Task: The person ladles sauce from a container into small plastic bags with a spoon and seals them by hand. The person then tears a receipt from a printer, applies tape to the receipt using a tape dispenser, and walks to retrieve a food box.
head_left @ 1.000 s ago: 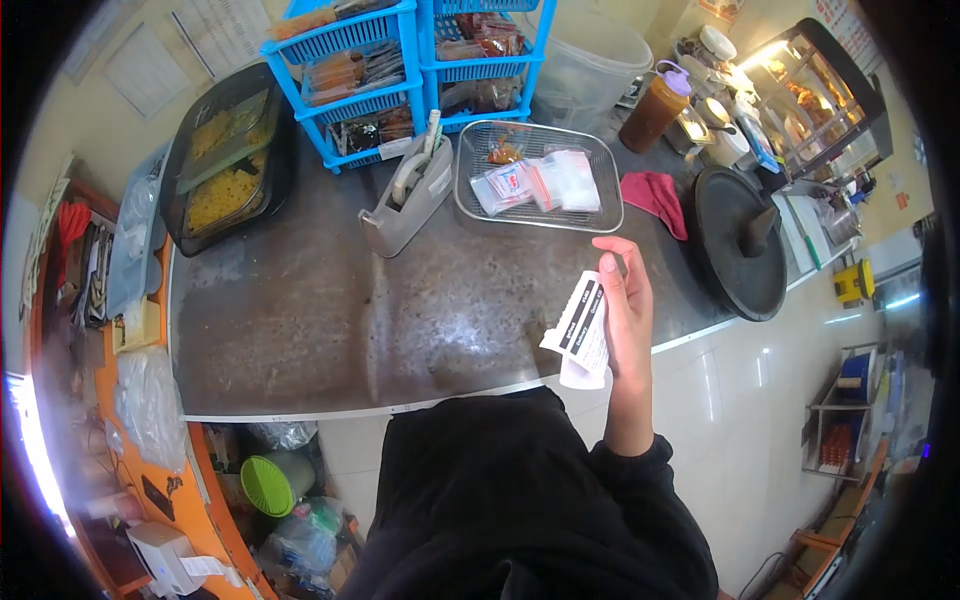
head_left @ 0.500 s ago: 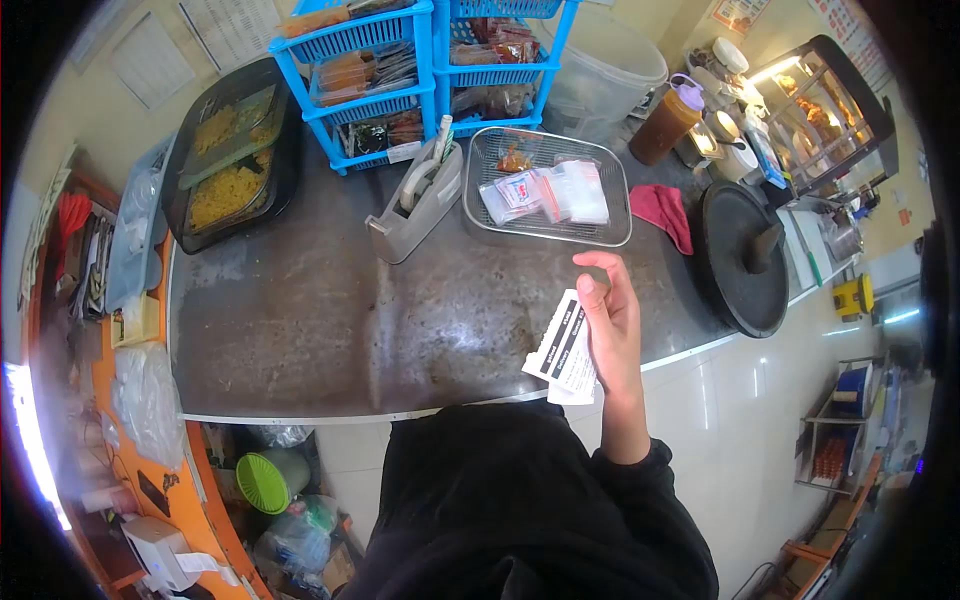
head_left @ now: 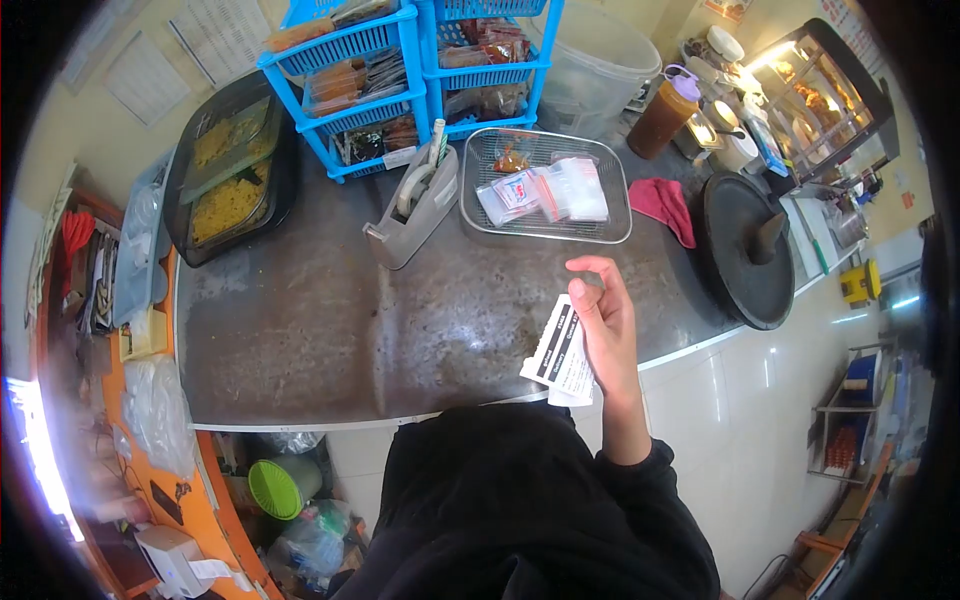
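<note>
My right hand (head_left: 606, 318) holds a printed paper slip (head_left: 562, 355) between thumb and fingers, above the front edge of the dark table (head_left: 290, 340). The slip hangs to the left of the palm, with black bands and text on it; its lower part is folded. Beyond the hand lies a wire basket (head_left: 480, 226) with small clear plastic packets (head_left: 575, 190) in it. A grey tape dispenser (head_left: 412, 215) stands left of the basket. My left hand is out of view.
Blue tiered racks (head_left: 345, 110) with packets stand at the back. At left is a black tray of yellow food (head_left: 228, 205). To the right are a red cloth (head_left: 663, 208), a stone mortar (head_left: 745, 285), a sauce bottle (head_left: 662, 118) and a lit display case (head_left: 820, 100).
My right hand has moved slightly left and down in view with the slip. The slip has turned a little, and the camera view has shifted slightly.
</note>
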### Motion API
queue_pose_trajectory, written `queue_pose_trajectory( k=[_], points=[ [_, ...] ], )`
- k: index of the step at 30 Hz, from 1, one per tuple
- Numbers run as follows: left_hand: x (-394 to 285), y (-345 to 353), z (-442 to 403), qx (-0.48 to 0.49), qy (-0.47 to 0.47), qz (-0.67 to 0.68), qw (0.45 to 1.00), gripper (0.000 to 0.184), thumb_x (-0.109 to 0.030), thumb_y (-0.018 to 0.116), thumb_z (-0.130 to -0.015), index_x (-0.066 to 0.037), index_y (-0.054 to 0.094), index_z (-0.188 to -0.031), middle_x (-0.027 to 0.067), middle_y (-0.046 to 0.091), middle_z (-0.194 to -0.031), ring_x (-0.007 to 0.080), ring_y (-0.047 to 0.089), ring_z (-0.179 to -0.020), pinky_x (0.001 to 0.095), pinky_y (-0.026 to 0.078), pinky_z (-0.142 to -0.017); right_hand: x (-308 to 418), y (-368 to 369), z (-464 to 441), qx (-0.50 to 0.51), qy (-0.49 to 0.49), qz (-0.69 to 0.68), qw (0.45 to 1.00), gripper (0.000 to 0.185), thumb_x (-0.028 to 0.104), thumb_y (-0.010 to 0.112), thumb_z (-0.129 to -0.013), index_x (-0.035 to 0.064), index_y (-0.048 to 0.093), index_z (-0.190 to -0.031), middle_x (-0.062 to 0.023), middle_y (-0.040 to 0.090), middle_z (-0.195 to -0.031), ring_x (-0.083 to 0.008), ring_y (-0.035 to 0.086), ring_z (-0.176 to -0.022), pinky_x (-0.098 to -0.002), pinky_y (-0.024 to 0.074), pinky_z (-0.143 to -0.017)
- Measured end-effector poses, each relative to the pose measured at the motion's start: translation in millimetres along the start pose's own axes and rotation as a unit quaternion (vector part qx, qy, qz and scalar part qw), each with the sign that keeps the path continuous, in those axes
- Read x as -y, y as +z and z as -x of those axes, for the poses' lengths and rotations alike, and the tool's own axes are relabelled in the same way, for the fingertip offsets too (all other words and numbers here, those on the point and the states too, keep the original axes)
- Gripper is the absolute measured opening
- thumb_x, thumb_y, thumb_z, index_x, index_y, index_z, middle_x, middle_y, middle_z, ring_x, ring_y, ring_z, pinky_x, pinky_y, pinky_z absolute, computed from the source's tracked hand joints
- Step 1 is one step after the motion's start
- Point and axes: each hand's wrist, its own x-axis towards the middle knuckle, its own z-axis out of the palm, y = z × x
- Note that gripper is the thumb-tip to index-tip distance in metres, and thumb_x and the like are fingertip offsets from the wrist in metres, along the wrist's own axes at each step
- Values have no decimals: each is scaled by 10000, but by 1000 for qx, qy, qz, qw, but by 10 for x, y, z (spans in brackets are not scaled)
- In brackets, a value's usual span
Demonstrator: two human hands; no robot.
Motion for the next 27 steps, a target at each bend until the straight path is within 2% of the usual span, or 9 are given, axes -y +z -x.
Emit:
queue_pose_trajectory(
  k=[7, 17, 23, 27],
  points=[
    [-51, 80, -104, 9, 18, -19, 1000, 202, -145, 598, -780, -37, 658, -939, 127, 661, -915, 243, 626, -869, 348, 465, -771, -40, -3, -22, -2, 2, -14, 1000, 232, 165, 539, -912, 45, 454, -1091, 33, 496, -604, -4, 415, -513, -175, 291, -471],
    [-233, 599, -436, 28, 107, -42, 993, 200, -138, 592, -785, -34, 655, -944, 130, 662, -910, 243, 627, -863, 350, 466, -764, -36, 74, -123, 19, 7, 14, 1000, 230, 182, 520, -924, 48, 455, -1100, 58, 448, -580, 4, 374, -512, -184, 255, -471],
    [-450, 319, -485, 45, 146, -112, 982, 199, -133, 589, -788, -33, 654, -947, 132, 662, -907, 242, 628, -859, 351, 467, -760, 55, 102, -180, -6, -12, 19, 1000, 224, 187, 516, -926, 52, 463, -1096, 69, 427, -578, 6, 347, -512, -180, 242, -474],
    [-1329, -355, -152, 98, 243, -228, 938, 199, -130, 586, -790, -32, 653, -949, 134, 662, -905, 242, 629, -857, 352, 467, -757, 91, 151, -249, -40, -68, 51, 996, 223, 139, 541, -907, 53, 466, -1099, 72, 424, -601, 8, 337, -525, -173, 238, -475]
  ],
)
